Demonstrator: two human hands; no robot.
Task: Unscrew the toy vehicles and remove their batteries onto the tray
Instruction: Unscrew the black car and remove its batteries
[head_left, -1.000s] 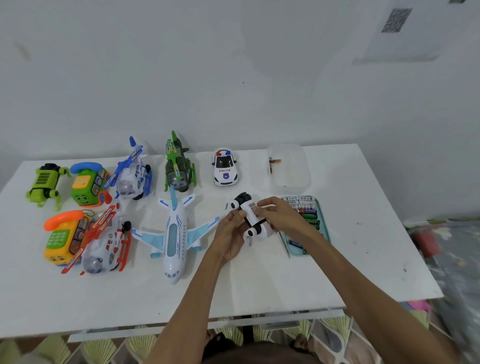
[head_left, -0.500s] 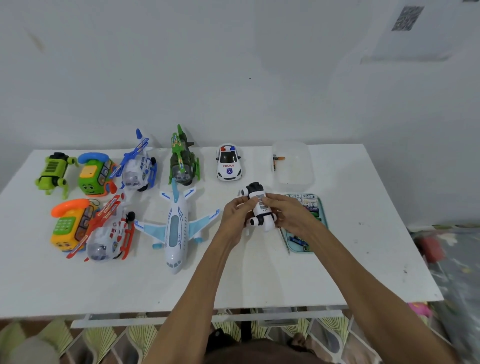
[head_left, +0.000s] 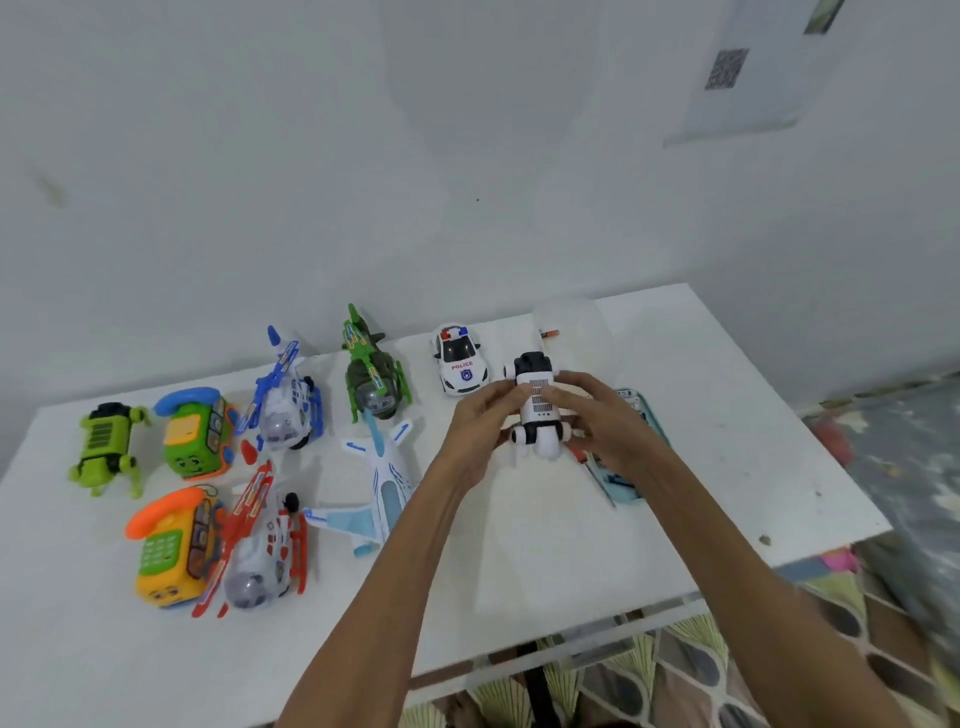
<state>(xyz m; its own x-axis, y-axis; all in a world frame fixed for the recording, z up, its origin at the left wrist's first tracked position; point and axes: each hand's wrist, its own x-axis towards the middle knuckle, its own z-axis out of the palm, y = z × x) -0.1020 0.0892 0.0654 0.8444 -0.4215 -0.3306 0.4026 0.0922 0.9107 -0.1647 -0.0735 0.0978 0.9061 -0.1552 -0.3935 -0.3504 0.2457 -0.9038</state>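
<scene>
White bench (head_left: 691, 519) against a plain white wall, other toys in two rows on its left half. Both forearms converge above the surface. The left hand (head_left: 480, 423) grips one flank of a white-and-black toy vehicle (head_left: 537, 410), and the right hand (head_left: 602, 421) grips the other. The labelled underside faces up. The toy is off the bench, just left of the teal tray (head_left: 623, 486), which the right hand partly hides. Judgement: locate the battery-cover screw first, then keep the toy braced and near the tray so loose parts are not lost.
</scene>
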